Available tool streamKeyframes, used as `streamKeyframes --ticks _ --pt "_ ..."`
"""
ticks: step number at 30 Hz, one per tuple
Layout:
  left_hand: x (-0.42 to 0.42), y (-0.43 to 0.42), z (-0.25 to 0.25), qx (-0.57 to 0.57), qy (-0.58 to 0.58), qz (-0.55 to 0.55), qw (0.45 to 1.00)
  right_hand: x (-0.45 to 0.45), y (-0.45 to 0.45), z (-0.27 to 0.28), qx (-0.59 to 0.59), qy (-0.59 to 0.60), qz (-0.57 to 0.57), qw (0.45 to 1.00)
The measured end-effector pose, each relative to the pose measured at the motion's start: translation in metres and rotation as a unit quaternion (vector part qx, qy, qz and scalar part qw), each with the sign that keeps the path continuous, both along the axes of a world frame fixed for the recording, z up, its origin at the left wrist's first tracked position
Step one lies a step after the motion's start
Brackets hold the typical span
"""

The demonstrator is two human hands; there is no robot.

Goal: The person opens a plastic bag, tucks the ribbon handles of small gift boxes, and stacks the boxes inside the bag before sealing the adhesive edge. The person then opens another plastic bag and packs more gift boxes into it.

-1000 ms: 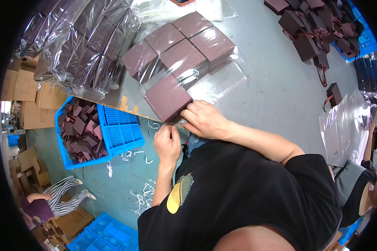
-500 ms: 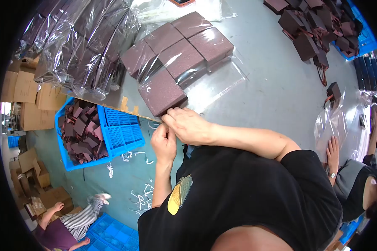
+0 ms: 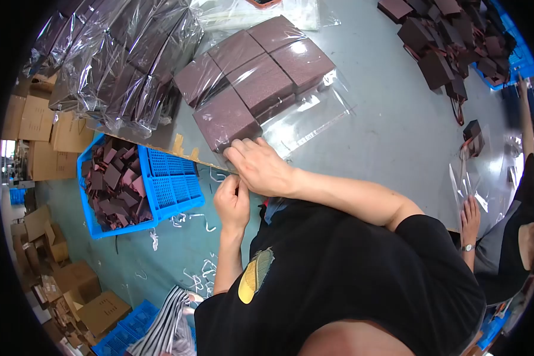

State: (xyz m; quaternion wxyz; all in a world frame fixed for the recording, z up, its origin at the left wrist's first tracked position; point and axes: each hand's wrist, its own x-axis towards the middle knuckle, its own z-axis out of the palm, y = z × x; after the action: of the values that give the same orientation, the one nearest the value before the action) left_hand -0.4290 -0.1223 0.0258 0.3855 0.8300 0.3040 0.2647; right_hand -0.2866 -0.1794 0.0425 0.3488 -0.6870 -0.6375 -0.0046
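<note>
Across the grey bench [image 3: 385,136] I see six brown boxes [image 3: 259,83] grouped with clear plastic [image 3: 305,127] over them. I have the right hand [image 3: 260,169] curled at the nearest box's end; I can't tell whether it grips anything. The left hand [image 3: 232,202] is closed just beside it, any hold hidden from me.

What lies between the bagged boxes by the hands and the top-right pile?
Only bare table separates the bagged boxes from the pile, in the head view.
</note>
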Motion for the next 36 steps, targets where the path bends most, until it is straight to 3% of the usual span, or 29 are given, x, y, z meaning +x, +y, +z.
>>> streamKeyframes --ticks 18,21,24,27,31,36 --pt "0.000 0.005 0.005 0.031 0.016 -0.011 0.999 0.007 0.018 -0.006 0.006 -0.031 -0.006 0.999" --pt "0.004 0.000 0.033 0.069 0.139 0.058 0.986 0.011 0.012 -0.002 -0.009 -0.017 0.011 1.000" --pt "0.024 0.011 0.046 0.199 0.086 0.140 0.966 0.020 0.010 -0.006 -0.015 -0.014 0.033 0.999" --pt "0.042 0.029 0.050 0.191 0.096 0.127 0.969 0.024 0.012 -0.005 -0.014 -0.024 0.046 0.999" --pt "0.038 0.041 0.038 0.296 0.113 0.058 0.947 0.024 0.020 -0.009 -0.025 -0.002 0.023 0.999" --pt "0.039 0.038 0.036 0.302 0.099 0.044 0.947 0.011 0.025 -0.016 -0.011 -0.007 -0.012 1.000"
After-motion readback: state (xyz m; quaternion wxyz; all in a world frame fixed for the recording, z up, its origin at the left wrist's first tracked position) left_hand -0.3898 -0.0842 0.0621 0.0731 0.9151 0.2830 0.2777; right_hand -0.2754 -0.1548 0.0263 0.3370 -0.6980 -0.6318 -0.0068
